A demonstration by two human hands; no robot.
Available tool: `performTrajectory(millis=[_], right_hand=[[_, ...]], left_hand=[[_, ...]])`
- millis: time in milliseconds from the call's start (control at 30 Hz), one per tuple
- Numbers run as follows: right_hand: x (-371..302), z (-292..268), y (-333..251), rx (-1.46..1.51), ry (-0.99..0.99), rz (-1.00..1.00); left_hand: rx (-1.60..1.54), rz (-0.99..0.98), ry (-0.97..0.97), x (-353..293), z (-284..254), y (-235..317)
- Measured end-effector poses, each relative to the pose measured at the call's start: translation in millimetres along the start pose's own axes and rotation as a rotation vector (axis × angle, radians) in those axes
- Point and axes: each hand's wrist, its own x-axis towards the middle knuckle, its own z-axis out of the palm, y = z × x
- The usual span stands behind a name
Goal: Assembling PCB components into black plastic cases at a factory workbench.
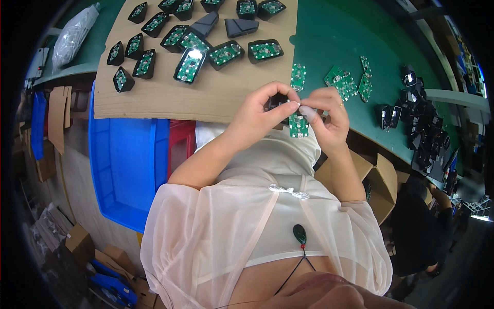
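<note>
Both hands meet just beyond the cardboard's right front edge, fingertips touching. My left hand (pixel 257 116) is closed, thumb and index finger curled around a black plastic housing (pixel 276 101) that is mostly hidden. My right hand (pixel 329 118) pinches at the same spot, its thumb covered in grey, against the top of a green circuit board (pixel 299 126). This board hangs below the fingertips. Something small and whitish shows between the fingertips, too small to name. Just beyond the hands, another green circuit board (pixel 298 77) lies on the green table.
Several black housings with green boards (pixel 266 50) stand on the cardboard sheet (pixel 216 98). Loose boards (pixel 341 82) and a pile of black housings (pixel 424 123) lie on the green table (pixel 329 31) to the right. A blue bin (pixel 128 175) and an open carton (pixel 383 188) flank my lap.
</note>
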Motion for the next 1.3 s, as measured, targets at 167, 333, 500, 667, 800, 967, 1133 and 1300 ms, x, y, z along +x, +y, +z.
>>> performTrajectory(millis=[167, 333, 500, 667, 800, 967, 1133, 1300], right_hand=[[3, -4, 4, -0.133, 0.004, -0.174], [7, -7, -2, -0.23, -0.039, -0.327], [10, -8, -6, -0.412, -0.145, -0.439], [11, -9, -9, -0.463, -0.183, -0.465], [13, -9, -11, -0.498, -0.195, -0.491], [15, -9, -17, -0.574, -0.253, -0.528], [21, -10, -23, -0.598, -0.339, -0.536], [23, -7, -23, -0.572, -0.396, -0.531]], left_hand=[[0.059, 0.022, -0.049, 0, -2, 2], [0.166, 0.372, 0.158, 3, 3, -11], [0.228, 0.286, 0.171, -3, 3, -5], [0.356, 0.345, 0.209, -6, 3, -4], [0.432, 0.408, 0.238, -5, 4, -2], [0.546, 0.543, 0.255, -5, 4, -3], [0.563, 0.511, 0.25, -6, 4, -3], [0.519, 0.421, 0.237, -5, 2, -4]])
